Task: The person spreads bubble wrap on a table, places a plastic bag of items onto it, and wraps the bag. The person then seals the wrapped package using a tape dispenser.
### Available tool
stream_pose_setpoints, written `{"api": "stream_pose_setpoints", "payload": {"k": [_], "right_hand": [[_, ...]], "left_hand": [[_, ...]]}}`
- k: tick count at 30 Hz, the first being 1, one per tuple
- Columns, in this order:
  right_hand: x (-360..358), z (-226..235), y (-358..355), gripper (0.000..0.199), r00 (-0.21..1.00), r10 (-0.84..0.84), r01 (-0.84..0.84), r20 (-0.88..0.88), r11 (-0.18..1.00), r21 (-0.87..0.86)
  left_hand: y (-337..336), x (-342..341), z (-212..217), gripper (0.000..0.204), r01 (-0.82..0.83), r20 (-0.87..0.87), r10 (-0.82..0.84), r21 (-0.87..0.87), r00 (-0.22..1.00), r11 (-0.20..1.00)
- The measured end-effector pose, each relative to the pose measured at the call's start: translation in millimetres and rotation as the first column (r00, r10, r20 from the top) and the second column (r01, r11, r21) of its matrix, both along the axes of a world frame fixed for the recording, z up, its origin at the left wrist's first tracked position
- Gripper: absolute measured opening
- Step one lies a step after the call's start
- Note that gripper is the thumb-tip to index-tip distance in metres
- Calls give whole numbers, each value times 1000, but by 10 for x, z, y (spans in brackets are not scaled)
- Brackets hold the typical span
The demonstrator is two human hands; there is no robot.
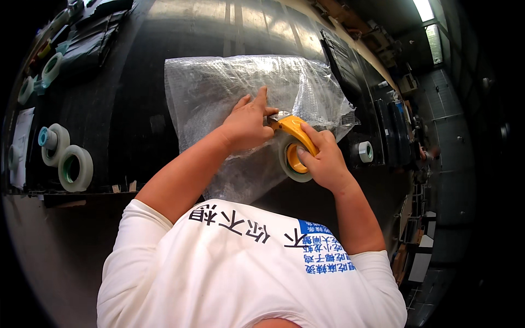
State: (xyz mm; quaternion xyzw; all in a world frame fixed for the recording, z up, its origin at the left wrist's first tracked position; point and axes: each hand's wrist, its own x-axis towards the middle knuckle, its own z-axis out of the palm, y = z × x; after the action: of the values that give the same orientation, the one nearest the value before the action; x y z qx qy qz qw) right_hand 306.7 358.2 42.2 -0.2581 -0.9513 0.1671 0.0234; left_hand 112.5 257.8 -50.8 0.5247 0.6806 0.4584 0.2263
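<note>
A sheet or bag of clear bubble wrap (202, 90) lies wrinkled on the black table in front of me. My right hand (329, 163) is wrapped round the handle of a yellow tape dispenser (298, 129), which carries a roll of clear tape (285, 158). The dispenser's metal head rests at or just above the bubble wrap, close to my left thumb. My left hand (247, 123) lies on the wrap with its fingers spread and one finger stretched forward. Whether a strip of tape runs under the left hand, I cannot tell.
At the left edge of the table (136, 104) stand tape rolls (76, 168), with another roll (52, 70) farther back beside black plastic packages (90, 46). A small tape roll (366, 152) sits to the right. Dark flat items (387, 128) lie beyond it.
</note>
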Motion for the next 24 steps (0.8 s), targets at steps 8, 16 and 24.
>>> {"api": "stream_pose_setpoints", "payload": {"k": [8,16,24], "right_hand": [[58,-67,14,54,998,-9,8,-70,1000,-18],[386,77,-174,52,1000,-4,5,12,1000,-19],[1865,-76,-440,60,970,-56,62,238,998,-20]], "left_hand": [[11,188,-148,86,-112,-354,74,-89,932,990],[-1,213,-258,70,-93,-609,23,-85,793,992],[16,195,-19,62,-37,-630,-169,-300,758,953]]}}
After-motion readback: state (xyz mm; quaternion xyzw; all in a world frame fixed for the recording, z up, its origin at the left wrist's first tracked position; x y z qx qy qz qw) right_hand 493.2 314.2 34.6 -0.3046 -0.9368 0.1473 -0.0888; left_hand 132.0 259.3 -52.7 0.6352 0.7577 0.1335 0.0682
